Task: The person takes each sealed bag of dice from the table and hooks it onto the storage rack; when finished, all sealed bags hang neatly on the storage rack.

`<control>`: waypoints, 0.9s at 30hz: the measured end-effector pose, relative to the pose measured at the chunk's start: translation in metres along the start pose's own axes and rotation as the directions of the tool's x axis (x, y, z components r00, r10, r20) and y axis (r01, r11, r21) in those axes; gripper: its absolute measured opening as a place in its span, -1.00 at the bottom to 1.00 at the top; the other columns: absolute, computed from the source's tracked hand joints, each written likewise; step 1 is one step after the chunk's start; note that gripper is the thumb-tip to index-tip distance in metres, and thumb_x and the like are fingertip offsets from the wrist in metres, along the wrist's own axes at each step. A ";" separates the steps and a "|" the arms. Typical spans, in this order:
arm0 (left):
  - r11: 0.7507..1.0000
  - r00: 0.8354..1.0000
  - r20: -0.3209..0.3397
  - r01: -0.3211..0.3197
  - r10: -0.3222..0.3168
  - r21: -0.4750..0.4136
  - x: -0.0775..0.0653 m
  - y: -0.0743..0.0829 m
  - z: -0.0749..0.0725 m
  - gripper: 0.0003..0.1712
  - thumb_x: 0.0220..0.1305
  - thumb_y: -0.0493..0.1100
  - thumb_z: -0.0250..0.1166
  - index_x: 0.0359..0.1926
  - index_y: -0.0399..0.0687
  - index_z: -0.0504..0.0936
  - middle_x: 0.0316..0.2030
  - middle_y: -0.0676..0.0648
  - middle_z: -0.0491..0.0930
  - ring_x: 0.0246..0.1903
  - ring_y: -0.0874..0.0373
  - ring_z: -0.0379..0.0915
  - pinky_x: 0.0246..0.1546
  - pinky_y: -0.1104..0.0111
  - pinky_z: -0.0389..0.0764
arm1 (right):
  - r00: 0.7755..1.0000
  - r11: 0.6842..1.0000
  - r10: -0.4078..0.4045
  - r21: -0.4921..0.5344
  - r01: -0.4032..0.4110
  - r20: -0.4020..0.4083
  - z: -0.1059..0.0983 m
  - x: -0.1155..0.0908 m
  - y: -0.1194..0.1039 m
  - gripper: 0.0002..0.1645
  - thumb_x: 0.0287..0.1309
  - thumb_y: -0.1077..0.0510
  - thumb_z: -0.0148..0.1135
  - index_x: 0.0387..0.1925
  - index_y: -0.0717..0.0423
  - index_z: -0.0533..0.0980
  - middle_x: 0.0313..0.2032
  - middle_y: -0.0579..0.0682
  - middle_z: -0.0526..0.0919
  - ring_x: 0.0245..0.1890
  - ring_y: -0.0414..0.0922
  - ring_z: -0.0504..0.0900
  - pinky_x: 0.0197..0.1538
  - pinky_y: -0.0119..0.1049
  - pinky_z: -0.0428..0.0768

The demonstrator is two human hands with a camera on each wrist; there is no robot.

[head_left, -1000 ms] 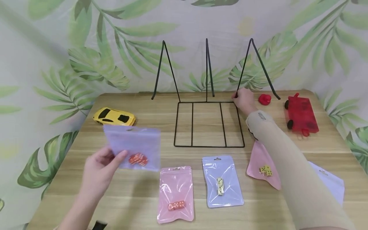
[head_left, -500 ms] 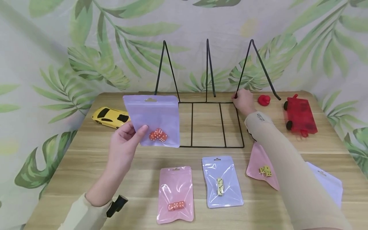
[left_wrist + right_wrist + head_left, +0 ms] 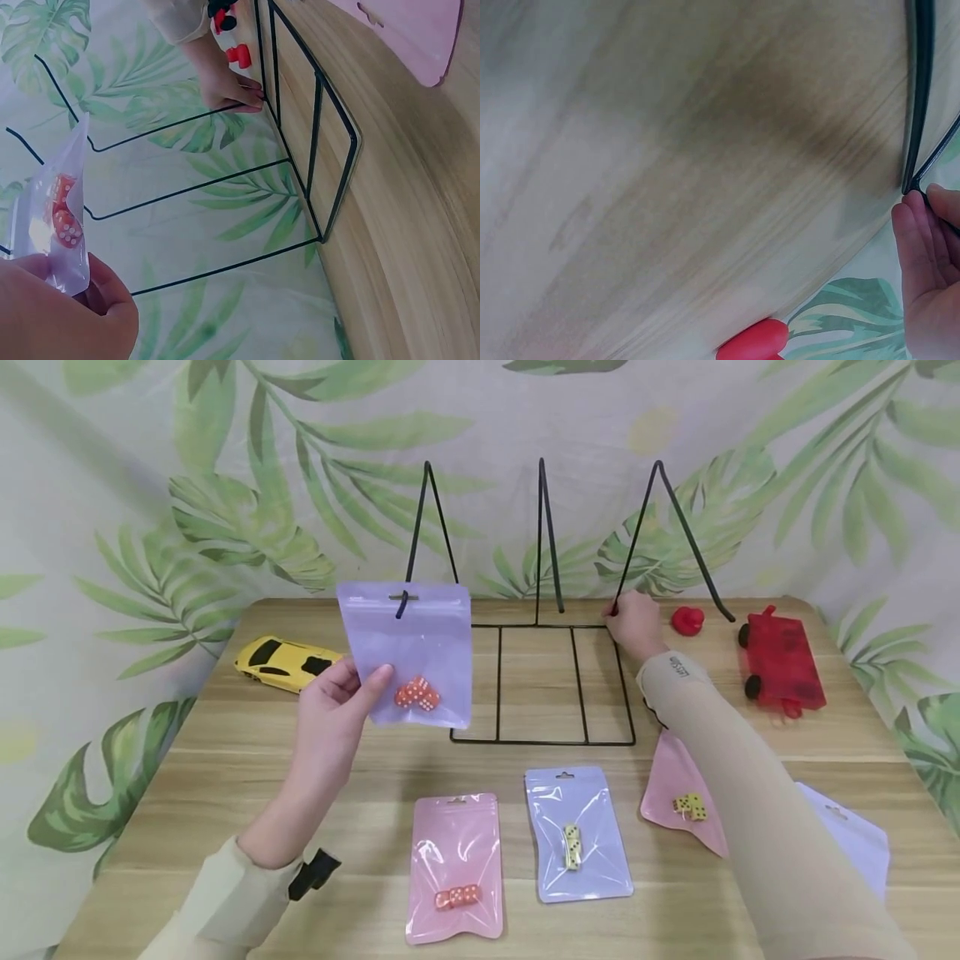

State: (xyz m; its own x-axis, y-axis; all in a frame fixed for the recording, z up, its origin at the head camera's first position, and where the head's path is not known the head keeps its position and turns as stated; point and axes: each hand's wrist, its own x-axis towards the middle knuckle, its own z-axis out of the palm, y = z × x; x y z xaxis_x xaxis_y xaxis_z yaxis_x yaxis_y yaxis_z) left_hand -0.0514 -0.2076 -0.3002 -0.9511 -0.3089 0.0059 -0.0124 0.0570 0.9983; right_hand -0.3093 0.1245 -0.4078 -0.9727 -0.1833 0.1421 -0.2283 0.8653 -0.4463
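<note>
- Pinching a flat purple plastic zip bag (image 3: 408, 639) of orange dice (image 3: 417, 693) in the left hand (image 3: 330, 708).
- Slotted at the top around the left hook (image 3: 402, 605) of the black wire rack (image 3: 537, 624).
- Clamping the rack's rear-right corner in the right hand (image 3: 636, 622).

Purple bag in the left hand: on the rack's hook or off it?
On: the hook's tip shows in front of the purple bag, through its hanging slot; the left hand pinches the edge.

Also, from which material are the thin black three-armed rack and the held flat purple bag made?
The thin black rack is probably coated metal: slim, bent rods with a slight shine. The flat purple bag looks like glossy plastic film: light glints on it, and orange dice show through.
</note>
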 end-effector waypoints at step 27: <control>0.990 0.991 -0.129 0.021 -0.039 -0.139 0.159 0.000 0.047 -0.83 0.32 -0.13 0.30 -0.44 0.00 0.58 -0.56 0.17 0.43 -0.44 0.32 0.27 -0.37 0.53 0.30 | 0.999 0.999 0.044 -0.031 -0.044 0.014 0.004 0.003 0.001 -0.79 0.22 0.24 0.17 -0.23 0.22 0.69 -0.18 0.22 0.76 -0.12 0.18 0.70 0.03 0.04 0.61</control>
State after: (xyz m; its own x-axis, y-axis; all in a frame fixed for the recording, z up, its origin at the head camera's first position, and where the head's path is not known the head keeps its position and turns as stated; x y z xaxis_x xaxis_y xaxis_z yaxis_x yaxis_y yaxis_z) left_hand -0.2172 -0.2117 -0.3019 -0.9019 -0.4312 -0.0260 0.0106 -0.0823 0.9965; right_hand -0.3128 0.1229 -0.4111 -0.9824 -0.1512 0.1099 -0.1840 0.8864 -0.4249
